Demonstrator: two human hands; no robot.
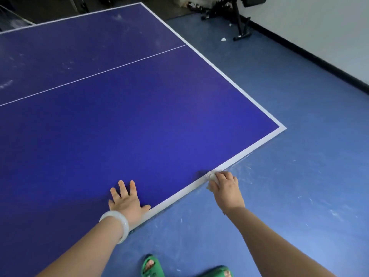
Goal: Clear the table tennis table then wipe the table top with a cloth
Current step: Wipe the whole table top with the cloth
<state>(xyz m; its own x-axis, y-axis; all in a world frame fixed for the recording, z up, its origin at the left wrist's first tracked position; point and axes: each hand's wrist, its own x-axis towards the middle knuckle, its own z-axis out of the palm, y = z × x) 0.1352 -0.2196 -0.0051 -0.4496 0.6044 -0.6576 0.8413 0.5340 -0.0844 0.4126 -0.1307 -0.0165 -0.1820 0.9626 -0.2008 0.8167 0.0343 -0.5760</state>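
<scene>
The blue table tennis table (139, 120) with white border lines fills the left and middle of the head view, and nothing lies on its top. My left hand (127, 202) rests flat on the top near the front edge, fingers spread, a pale bangle on the wrist. At the white edge line further right, my right hand (225, 186) is closed on a small white cloth (211, 176). The cloth touches the table's edge and is mostly hidden under my fingers.
Pale dusty smears mark the far half of the table top (65, 65). A black exercise machine (237, 19) stands by the white wall at the back right, with small white scraps (224, 39) on the blue floor. My green slippers (151, 265) show at the bottom.
</scene>
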